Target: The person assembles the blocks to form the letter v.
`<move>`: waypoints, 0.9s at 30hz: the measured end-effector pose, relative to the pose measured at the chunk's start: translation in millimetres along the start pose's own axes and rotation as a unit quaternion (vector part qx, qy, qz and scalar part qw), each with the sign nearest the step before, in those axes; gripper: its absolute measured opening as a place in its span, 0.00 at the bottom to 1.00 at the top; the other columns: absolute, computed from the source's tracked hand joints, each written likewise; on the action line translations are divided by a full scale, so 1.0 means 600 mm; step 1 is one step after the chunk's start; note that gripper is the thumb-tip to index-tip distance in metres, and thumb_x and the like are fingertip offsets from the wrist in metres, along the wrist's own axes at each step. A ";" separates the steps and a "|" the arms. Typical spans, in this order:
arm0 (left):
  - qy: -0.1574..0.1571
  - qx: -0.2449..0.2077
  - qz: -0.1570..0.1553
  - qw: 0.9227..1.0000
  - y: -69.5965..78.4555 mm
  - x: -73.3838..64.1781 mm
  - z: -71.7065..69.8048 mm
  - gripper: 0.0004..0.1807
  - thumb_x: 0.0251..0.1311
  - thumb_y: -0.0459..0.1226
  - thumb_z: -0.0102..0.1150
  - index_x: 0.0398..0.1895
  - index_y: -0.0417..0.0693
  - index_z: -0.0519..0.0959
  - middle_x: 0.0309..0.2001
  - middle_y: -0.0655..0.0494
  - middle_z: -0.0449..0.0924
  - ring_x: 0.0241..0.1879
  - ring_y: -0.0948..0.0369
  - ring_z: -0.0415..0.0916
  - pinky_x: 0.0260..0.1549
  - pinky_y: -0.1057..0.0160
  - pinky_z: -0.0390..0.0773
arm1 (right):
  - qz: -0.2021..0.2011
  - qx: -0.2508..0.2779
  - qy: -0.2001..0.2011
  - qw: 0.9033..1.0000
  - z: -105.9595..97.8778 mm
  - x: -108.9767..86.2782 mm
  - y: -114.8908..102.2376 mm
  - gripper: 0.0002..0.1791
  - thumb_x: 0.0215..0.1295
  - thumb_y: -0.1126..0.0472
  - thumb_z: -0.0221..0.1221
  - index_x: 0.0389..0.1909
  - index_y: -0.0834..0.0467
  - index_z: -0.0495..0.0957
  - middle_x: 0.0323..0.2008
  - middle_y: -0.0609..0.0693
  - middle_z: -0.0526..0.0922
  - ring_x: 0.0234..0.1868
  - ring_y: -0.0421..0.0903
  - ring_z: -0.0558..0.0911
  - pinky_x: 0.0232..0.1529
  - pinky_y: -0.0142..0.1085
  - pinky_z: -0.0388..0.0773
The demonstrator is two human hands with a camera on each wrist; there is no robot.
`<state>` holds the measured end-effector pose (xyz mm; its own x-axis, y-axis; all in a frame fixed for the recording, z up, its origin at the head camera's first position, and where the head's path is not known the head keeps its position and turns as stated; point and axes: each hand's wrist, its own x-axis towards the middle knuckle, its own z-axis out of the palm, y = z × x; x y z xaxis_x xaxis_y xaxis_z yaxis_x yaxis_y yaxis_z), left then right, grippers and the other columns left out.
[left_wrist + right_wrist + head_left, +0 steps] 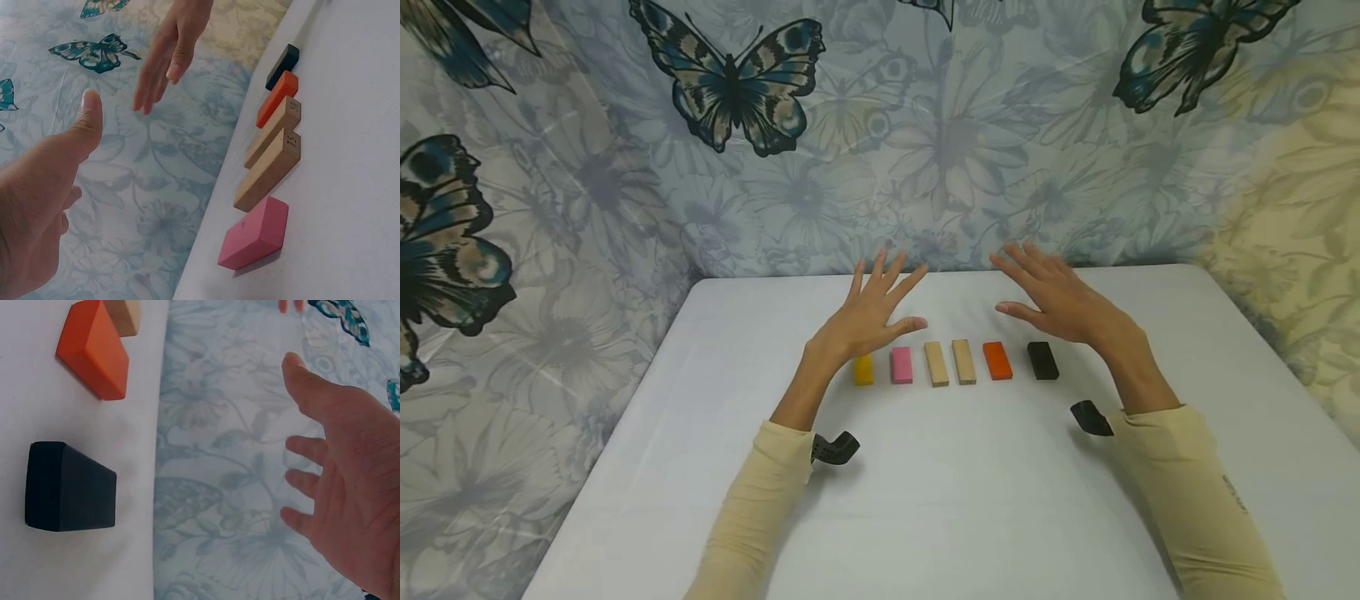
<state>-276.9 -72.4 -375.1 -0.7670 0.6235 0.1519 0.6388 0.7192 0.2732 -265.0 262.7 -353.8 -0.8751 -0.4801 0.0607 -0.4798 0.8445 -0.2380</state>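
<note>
1. Left hand [859, 321] and right hand [1063, 300] hover, spread wide, holding nothing.
2. Yellow block [864, 372], pink block [902, 366], two wooden blocks [936, 364], orange block [997, 361] and black block [1043, 361] line up on the desk [940, 492].
3. Any block should handle best pinched by its long sides, neighbours unnudged.

Matt wood, smooth colour

Tan blocks [269, 172] look like bare, matt wood. The pink block [253, 236], orange block [94, 353] and black block [69, 487] look smooth and matt. The far backdrop [955, 158] looks like printed cloth, the sleeves [751, 508] plain cloth, the wrist mounts [837, 448] matt plastic.
</note>
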 end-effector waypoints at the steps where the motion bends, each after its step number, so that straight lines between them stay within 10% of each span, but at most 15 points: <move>1: -0.004 0.001 0.001 1.000 0.001 -0.001 -0.001 0.45 0.74 0.65 0.47 0.86 0.73 0.37 0.87 0.54 0.29 0.86 0.50 0.17 0.82 0.38 0.21 | -0.005 0.002 0.002 1.000 0.000 0.000 -0.001 0.43 0.78 0.43 0.57 0.85 0.49 0.48 0.86 0.61 0.44 0.86 0.66 0.42 0.82 0.68 0.40; 15: -0.099 0.003 0.050 0.994 0.003 -0.012 -0.010 0.45 0.75 0.63 0.49 0.87 0.66 0.42 0.88 0.56 0.28 0.87 0.46 0.24 0.83 0.37 0.30 | -0.032 -0.006 -0.056 0.998 0.005 -0.001 -0.024 0.38 0.77 0.45 0.59 0.82 0.52 0.60 0.83 0.61 0.57 0.84 0.65 0.53 0.81 0.67 0.47; 27: -0.269 -0.033 0.097 0.958 0.030 -0.018 0.007 0.40 0.70 0.61 0.59 0.80 0.54 0.66 0.85 0.55 0.52 0.87 0.55 0.43 0.84 0.38 0.34 | -0.078 0.019 -0.177 0.981 0.038 0.006 -0.066 0.26 0.70 0.60 0.67 0.67 0.57 0.80 0.77 0.57 0.71 0.76 0.66 0.70 0.73 0.65 0.68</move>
<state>-257.0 -64.9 -376.0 -0.4811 0.8235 -0.3008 0.7464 0.5647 0.3521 -248.1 222.3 -366.1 -0.7113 -0.6608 -0.2395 -0.5976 0.7479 -0.2890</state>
